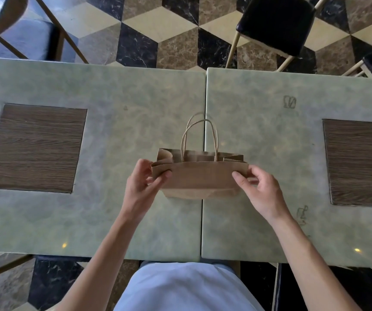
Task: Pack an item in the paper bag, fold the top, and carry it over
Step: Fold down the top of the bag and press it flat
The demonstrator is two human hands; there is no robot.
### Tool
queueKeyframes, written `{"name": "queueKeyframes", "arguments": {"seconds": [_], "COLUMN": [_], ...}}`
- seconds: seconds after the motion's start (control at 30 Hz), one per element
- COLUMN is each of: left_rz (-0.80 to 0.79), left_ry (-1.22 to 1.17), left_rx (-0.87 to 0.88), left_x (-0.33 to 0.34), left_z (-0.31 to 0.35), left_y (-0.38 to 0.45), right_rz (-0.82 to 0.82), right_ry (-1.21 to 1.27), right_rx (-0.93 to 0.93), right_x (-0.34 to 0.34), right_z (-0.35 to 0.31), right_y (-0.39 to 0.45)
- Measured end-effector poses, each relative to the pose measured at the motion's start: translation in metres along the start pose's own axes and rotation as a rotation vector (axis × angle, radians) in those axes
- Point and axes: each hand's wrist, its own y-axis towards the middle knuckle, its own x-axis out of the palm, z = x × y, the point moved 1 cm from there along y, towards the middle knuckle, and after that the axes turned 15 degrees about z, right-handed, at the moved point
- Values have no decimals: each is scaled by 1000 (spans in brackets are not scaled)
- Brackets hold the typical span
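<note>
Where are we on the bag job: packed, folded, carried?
Packing: cannot tell, the contents are hidden. In hand: the fold. The left hand and right hand pinch the two ends of the small brown paper bag with twisted-paper handles, its top band creased toward the person, handles lying flat. Left: carrying; the bag rests across the seam between two green marble-look tables.

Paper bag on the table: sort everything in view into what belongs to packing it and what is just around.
Part of the job:
- paper bag, top folded over, handles lying away from the person
- left hand pinching its left end
- right hand pinching its right end

Just around:
- two tables
- black chair
- patterned floor
</note>
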Motion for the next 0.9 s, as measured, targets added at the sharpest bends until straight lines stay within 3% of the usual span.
{"name": "queueKeyframes", "arguments": {"seconds": [0.1,0.2,0.27,0.33,0.43,0.63,0.9], "left_rz": [20,71,116,78,-74,-326,-376], "left_ry": [63,370,666,868,977,1152,1091], "left_rx": [8,288,542,698,796,897,1001], "left_x": [9,16,19,22,26,31,37], "left_z": [-1,-2,4,6,2,-5,-13], "left_y": [-3,-7,-12,-14,-14,-8,1], "right_rz": [153,318,305,176,-17,-231,-121], "right_ry": [-73,-430,-555,-576,-649,-783,-864], "right_rx": [-12,-402,-605,-708,-727,-731,-800], "right_x": [12,19,22,30,42,56,70], "right_z": [2,-2,-11,-16,-13,-6,2], "right_y": [-2,-8,-12,-16,-22,-22,-19]}}
